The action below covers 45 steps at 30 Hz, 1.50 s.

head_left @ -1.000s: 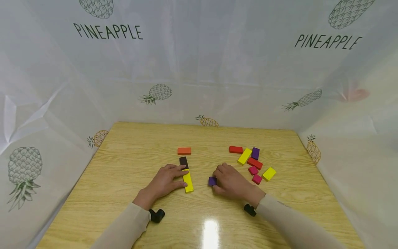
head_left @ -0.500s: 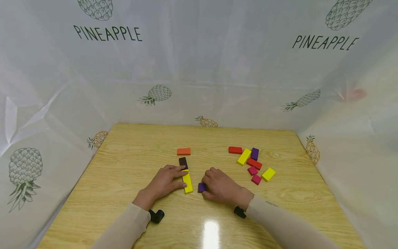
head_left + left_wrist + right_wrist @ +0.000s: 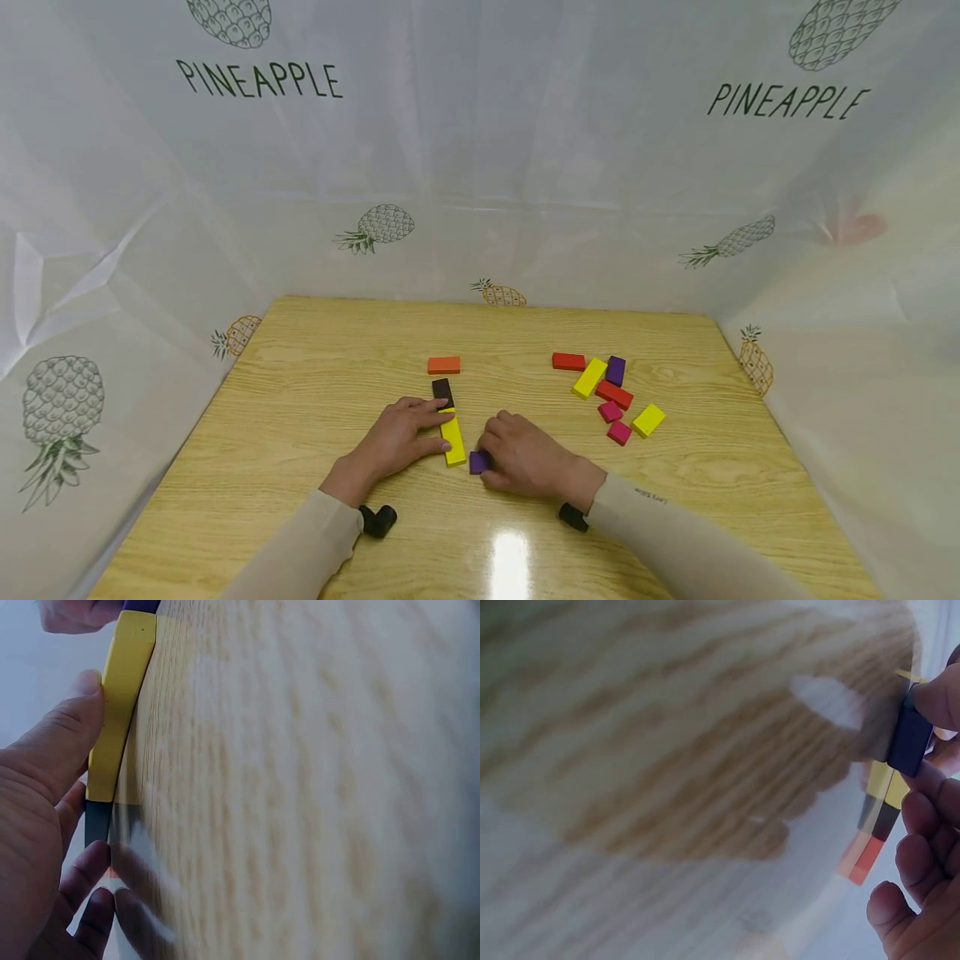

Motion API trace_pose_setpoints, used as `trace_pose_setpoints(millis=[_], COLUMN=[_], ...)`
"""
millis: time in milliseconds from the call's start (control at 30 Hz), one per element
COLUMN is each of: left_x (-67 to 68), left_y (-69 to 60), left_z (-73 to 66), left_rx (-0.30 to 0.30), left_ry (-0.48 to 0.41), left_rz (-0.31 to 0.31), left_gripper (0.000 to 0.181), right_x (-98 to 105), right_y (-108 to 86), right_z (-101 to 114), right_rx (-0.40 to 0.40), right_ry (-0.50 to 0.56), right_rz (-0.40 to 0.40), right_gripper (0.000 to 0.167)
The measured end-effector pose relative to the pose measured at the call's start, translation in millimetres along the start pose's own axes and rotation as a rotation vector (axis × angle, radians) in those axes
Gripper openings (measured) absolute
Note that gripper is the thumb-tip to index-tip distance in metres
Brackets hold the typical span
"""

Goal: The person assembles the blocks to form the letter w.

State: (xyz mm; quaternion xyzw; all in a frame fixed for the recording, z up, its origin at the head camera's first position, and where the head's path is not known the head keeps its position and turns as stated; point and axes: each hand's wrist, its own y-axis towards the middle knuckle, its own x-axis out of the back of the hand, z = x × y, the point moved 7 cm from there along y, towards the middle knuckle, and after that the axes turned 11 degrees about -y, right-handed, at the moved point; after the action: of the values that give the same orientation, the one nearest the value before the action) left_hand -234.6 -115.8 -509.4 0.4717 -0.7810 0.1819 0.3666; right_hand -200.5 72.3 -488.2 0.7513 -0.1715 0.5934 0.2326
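Note:
My left hand (image 3: 396,440) rests along a yellow block (image 3: 454,437) and a black block (image 3: 442,392), which lie end to end on the table. In the left wrist view, the thumb touches the yellow block (image 3: 124,712) and the other fingers lie by the black one (image 3: 97,821). With my right hand (image 3: 528,454) I pinch a small purple block (image 3: 477,462) between thumb and fingers. It is close to the near end of the yellow block; a narrow gap shows between them. The right wrist view shows the purple block's long side (image 3: 910,739).
An orange block (image 3: 444,365) lies beyond the black one. On the right are scattered red (image 3: 568,362), yellow (image 3: 589,378), purple (image 3: 616,371) and pink (image 3: 618,432) blocks. A pineapple-print sheet (image 3: 480,242) surrounds the wooden table (image 3: 360,333).
My right hand has slid the purple block left and nearer to me, up to beside the yellow block's near end. The left hand has stayed in place.

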Motion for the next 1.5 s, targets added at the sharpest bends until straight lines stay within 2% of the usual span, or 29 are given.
trace_pose_setpoints(millis=[167, 367, 600, 833, 1500], left_x=[-0.1, 0.3, 0.6, 0.7, 1.3], left_y=[0.1, -0.2, -0.4, -0.4, -0.2], left_z=[-0.1, -0.7, -2.1, -2.5, -3.1], left_rx=[-0.001, -0.004, -0.003, 0.002, 0.002], left_ry=[-0.003, -0.004, -0.013, -0.021, -0.017], left_rz=[0.002, 0.000, -0.003, -0.004, -0.003], left_gripper=[0.053, 0.053, 0.052, 0.052, 0.054], right_x=[1.0, 2.5, 1.4, 2.3, -2.9], right_y=[0.7, 1.1, 1.4, 1.9, 2.1], right_z=[4.0, 7.3, 8.9, 9.9, 8.4], right_rx=[0.012, 0.029, 0.033, 0.045, 0.028], right_ry=[0.008, -0.003, -0.007, -0.027, -0.006], right_rz=[0.027, 0.001, 0.026, 0.001, 0.041], right_gripper=[0.031, 0.030, 0.031, 0.030, 0.034])
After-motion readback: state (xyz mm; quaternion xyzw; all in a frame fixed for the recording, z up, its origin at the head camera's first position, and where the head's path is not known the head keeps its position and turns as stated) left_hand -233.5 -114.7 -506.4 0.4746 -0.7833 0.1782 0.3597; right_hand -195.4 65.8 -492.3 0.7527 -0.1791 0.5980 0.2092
